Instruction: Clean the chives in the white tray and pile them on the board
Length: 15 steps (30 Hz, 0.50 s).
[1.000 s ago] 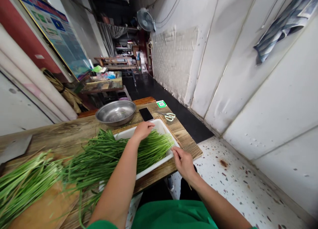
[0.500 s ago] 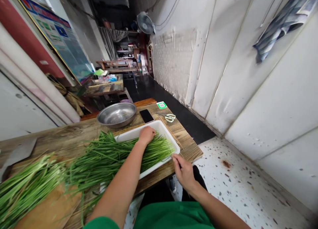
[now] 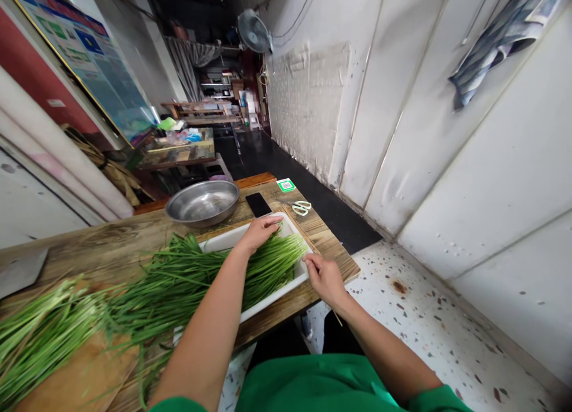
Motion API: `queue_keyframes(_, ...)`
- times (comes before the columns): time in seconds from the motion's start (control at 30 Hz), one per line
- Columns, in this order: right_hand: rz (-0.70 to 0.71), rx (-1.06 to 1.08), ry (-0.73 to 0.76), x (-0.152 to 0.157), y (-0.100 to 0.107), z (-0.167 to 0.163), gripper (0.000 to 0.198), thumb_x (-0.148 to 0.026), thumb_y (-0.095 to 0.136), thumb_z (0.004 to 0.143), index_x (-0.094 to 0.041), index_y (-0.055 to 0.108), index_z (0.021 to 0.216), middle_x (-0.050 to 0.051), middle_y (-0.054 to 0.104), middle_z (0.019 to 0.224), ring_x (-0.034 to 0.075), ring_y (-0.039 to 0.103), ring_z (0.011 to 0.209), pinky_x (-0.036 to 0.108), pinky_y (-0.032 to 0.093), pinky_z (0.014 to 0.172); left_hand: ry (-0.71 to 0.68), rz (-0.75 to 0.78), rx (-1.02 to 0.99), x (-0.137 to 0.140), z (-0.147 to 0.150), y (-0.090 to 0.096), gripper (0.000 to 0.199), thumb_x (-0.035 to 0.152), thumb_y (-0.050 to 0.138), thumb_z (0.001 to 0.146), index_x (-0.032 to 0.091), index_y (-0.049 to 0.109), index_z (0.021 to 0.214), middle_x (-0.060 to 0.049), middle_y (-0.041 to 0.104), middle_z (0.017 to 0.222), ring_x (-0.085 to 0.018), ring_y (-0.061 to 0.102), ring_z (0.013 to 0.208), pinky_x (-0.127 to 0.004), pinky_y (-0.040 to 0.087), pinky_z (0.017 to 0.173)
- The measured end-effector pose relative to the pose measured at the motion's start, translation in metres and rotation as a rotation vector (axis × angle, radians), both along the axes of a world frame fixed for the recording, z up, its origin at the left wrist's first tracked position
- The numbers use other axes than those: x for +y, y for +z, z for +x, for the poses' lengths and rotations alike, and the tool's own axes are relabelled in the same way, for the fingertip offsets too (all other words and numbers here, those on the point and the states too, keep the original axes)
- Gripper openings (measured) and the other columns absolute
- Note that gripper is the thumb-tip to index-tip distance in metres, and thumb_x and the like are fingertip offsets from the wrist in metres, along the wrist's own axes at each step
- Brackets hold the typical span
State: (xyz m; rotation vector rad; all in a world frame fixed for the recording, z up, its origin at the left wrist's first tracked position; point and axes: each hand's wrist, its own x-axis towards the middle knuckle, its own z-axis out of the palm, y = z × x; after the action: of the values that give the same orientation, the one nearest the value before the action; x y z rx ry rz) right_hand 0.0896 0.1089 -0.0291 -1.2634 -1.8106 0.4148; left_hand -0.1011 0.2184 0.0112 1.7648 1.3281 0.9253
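Long garlic chives (image 3: 179,281) lie in a heap, their pale stem ends in a white plastic tray (image 3: 263,307) and their leaves spilling over its left side. My left hand (image 3: 260,233) is over the tray's far side, fingertips pinched together at a thin green strand. Closed at the tray's right corner, my right hand (image 3: 327,279) has thumb and fingers pressed together by the stem ends. A thin yellowish stalk (image 3: 338,319) pokes out below that fist. More chives (image 3: 40,334) rest on a brown board (image 3: 84,376) at the left.
Behind the tray on the wooden table (image 3: 134,236) are a steel basin (image 3: 203,203), a black phone (image 3: 258,204), scissors (image 3: 300,207) and a green QR-code card (image 3: 286,185). A wide metal blade (image 3: 22,272) lies at the left. A white wall (image 3: 424,132) runs along the right.
My left hand has risen from among the stems toward the tray's far edge, its fingers straighter. My right hand has shifted slightly up and left in view, and the stalk below it now shows more.
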Motion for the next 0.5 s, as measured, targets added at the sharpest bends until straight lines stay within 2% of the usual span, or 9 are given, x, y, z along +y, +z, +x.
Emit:
queue_keyframes(0.07, 0.003, -0.01, 0.002, 0.0015, 0.0007, -0.0002, 0.023, -0.018, 0.039, 0.081, -0.019, 0.061, 0.086, 0.002, 0.065, 0.075, 0.013, 0.061, 0.064, 0.019, 0.044, 0.06, -0.039, -0.011, -0.008, -0.001, -0.0007, 0.0015, 0.04, 0.036, 0.058, 0.064, 0.013, 0.064, 0.096, -0.007, 0.065, 0.091, -0.015, 0.057, 0.075, -0.024, 0.041, 0.068)
queue_keyframes(0.2, -0.003, -0.005, 0.013, 0.0026, 0.0001, 0.0002, 0.023, -0.018, 0.039, 0.081, -0.019, 0.061, 0.087, 0.002, 0.066, 0.075, 0.014, 0.061, 0.065, 0.02, 0.045, 0.061, -0.013, -0.021, 0.013, -0.0001, -0.0003, 0.001, 0.039, 0.041, 0.058, 0.064, 0.013, 0.066, 0.09, -0.007, 0.067, 0.081, -0.016, 0.057, 0.07, -0.025, 0.041, 0.068)
queue_keyframes(0.37, 0.013, -0.004, 0.033, 0.0032, 0.001, 0.001, 0.023, -0.019, 0.039, 0.082, -0.019, 0.061, 0.087, 0.002, 0.066, 0.076, 0.014, 0.062, 0.067, 0.02, 0.045, 0.063, -0.001, 0.076, 0.116, 0.0009, 0.0004, 0.0002, 0.033, 0.041, 0.054, 0.069, 0.018, 0.068, 0.088, -0.006, 0.062, 0.101, -0.02, 0.051, 0.098, -0.028, 0.036, 0.083)
queue_keyframes(0.5, 0.023, -0.004, 0.045, 0.0037, 0.0021, 0.0015, 0.023, -0.019, 0.039, 0.082, -0.019, 0.061, 0.087, 0.002, 0.066, 0.075, 0.014, 0.062, 0.068, 0.02, 0.045, 0.063, 0.238, 0.125, 0.375, -0.0001, 0.001, 0.0009, 0.023, 0.038, 0.059, 0.064, 0.022, 0.07, 0.076, -0.006, 0.062, 0.099, -0.025, 0.047, 0.102, -0.033, 0.034, 0.084)
